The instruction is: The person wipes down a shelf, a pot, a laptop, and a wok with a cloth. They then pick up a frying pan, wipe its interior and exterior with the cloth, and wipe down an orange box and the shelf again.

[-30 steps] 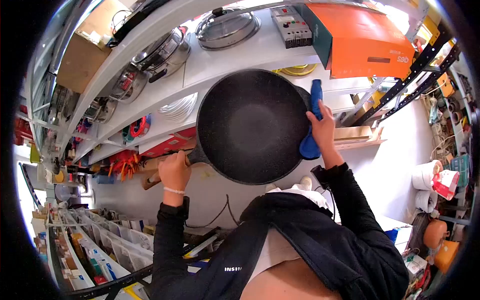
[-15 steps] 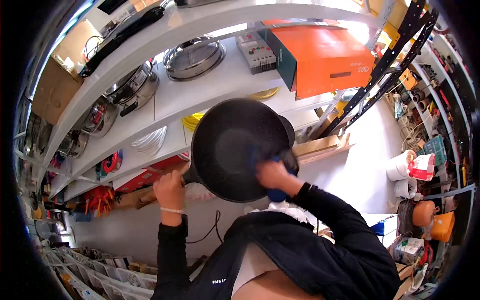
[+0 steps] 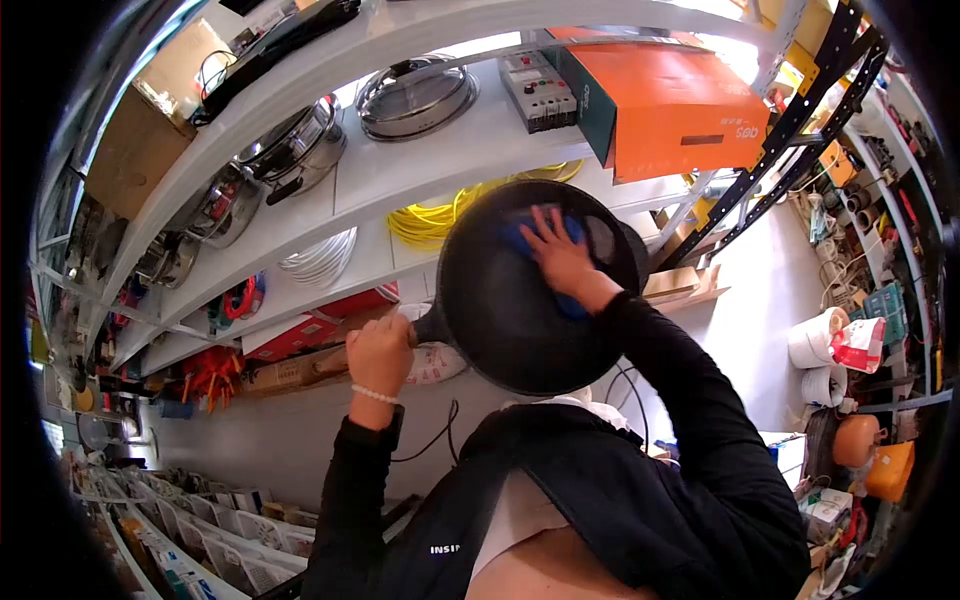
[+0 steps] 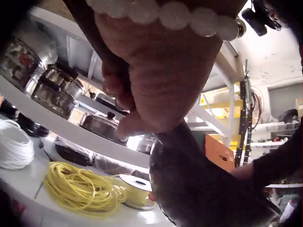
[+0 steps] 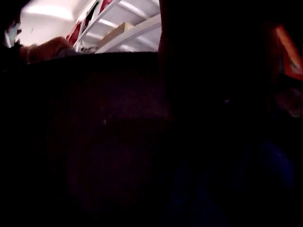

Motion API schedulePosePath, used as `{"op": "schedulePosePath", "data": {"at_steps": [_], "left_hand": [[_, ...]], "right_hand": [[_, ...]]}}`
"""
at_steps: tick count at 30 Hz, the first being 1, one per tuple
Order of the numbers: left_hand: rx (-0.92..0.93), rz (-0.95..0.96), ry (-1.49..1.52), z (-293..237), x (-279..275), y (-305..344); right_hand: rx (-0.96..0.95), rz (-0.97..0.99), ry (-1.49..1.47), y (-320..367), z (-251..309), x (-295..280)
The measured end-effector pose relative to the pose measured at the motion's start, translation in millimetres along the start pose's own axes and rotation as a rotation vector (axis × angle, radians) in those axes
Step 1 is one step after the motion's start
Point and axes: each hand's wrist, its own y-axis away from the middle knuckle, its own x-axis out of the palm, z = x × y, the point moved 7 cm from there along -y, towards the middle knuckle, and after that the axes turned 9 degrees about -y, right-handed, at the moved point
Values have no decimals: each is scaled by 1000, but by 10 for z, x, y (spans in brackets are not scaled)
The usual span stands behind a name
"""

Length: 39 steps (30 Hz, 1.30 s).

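A dark round pan [image 3: 500, 310] is held up in front of the person in the head view. The left hand [image 3: 380, 355] grips its handle at the left; the left wrist view shows that hand [image 4: 161, 75] curled round the handle, with the pan's dark side [image 4: 199, 184] below. Inside the pan, the right hand [image 3: 568, 262] lies with spread fingers on a blue cloth [image 3: 572, 230], pressing it on the upper right of the inner surface. The right wrist view is mostly dark, with a dim blue patch [image 5: 274, 165] at lower right.
White shelves [image 3: 400, 170] stand ahead, bearing steel pots [image 3: 300, 150], a lidded pan [image 3: 418, 98], a grey control box [image 3: 538, 90] and an orange box [image 3: 685, 110]. Yellow cable [image 3: 425, 225] lies on a lower shelf. White buckets [image 3: 815, 340] stand at the right.
The blue cloth moved from the pan's right edge into its inside, with the right hand first low, then higher up. The pan first shifted left, then back right; the left hand kept its grip.
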Motion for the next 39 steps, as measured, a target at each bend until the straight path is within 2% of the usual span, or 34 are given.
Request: {"op": "schedulePosePath", "data": {"at_steps": [2,3,4,5,6,7,8,11,12,13,14,16,18,20,21,22,23,26,29,31,33,37,39], "left_hand": [[-6,-1,16,-38,-46,-52],[-2,-47,-28,-23,-87,-91],[-2,-91,-69,-6,-113,-126],[-10,-130,-107,12,-135,-130],[-15,-122,-120,59,-133,-117],[-21,-116,-134,131,-126,-111],[-26,-110,-149,189,-117,-95],[-34,-34,-192,216,-45,107],[-43,-28,-167,188,-43,164],[-50,-24,-143,142,-44,171],[-60,-27,-119,98,-41,172],[-93,22,-60,62,38,196],[-121,61,-26,68,121,240],[-147,78,-4,95,221,258],[-151,91,-1,117,270,268],[-158,105,6,138,317,295],[-166,121,12,166,373,331],[-232,256,47,351,790,556],[-251,369,85,479,1160,728],[-188,390,101,494,1432,820],[-126,397,152,454,1771,881],[-12,417,241,224,2701,1062],[13,450,253,96,3118,1111]], "right_hand": [[-9,-52,-216,-305,288,125],[-251,-145,-322,-325,438,360],[-429,-59,-328,-224,704,517],[-479,230,-446,9,951,584],[-446,547,-646,324,1112,457],[-670,524,-403,596,1132,509],[-611,736,-391,811,986,546],[-218,814,193,831,133,564],[-170,668,287,667,-105,545],[-155,423,369,475,-185,413],[-94,167,304,251,-266,334],[-8,44,121,-159,-149,256],[59,88,-20,-375,321,296],[-89,151,-276,-491,692,750],[-189,152,-497,-462,833,1058],[-214,331,-639,-380,1036,1173],[-168,504,-779,-184,1264,1054],[-214,763,-946,308,1501,1015],[-306,858,-667,690,1165,1279],[-284,981,-307,840,902,1267],[-326,898,-16,990,555,1604],[-255,816,76,1182,175,2400],[-242,728,134,1166,100,2615]]}}
